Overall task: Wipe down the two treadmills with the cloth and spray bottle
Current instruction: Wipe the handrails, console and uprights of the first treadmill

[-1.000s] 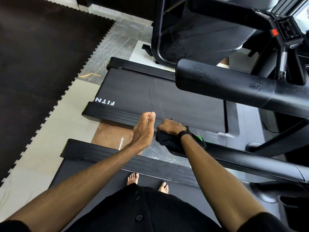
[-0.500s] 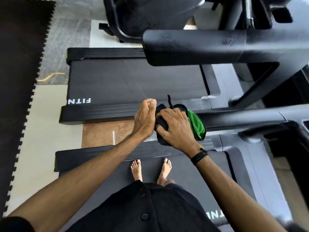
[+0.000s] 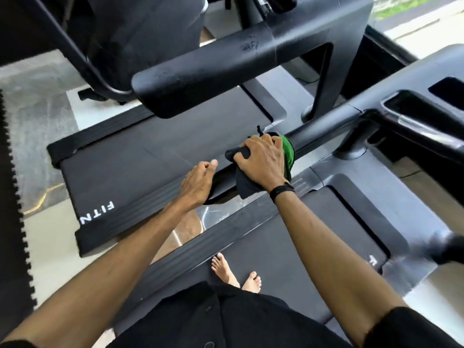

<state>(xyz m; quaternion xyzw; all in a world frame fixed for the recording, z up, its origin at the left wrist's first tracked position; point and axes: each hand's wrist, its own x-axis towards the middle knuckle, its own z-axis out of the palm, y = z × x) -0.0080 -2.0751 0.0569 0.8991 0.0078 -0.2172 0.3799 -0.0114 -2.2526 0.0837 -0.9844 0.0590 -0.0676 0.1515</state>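
Two treadmills lie side by side. The far treadmill (image 3: 140,167) shows its dark belt, with white letters "FITN" near its rear edge, and a thick black handrail (image 3: 200,69) juts out over it. The near treadmill (image 3: 288,247) carries the person, whose bare feet (image 3: 236,275) stand on its belt. A strip of glossy floor (image 3: 185,229) shows between the two decks, and black toothed-edge matting (image 3: 10,197) covers the floor at far left. Pale outdoor ground shows through glass at top right.

The near treadmill's left handrail (image 3: 324,133) runs diagonally from the console at right down toward the hands. On this rail sits the cloth (image 3: 288,151), black with a green side, draped over the bar with a dark flap hanging below. The right hand (image 3: 261,159) presses on top of it, fingers curled round the bunched fabric, so its grip holds the cloth against the rail. A dark band circles the right wrist. The left hand (image 3: 198,184) rests just beside, lower on the same rail, fingers loosely bent, its grip holding nothing that can be seen.
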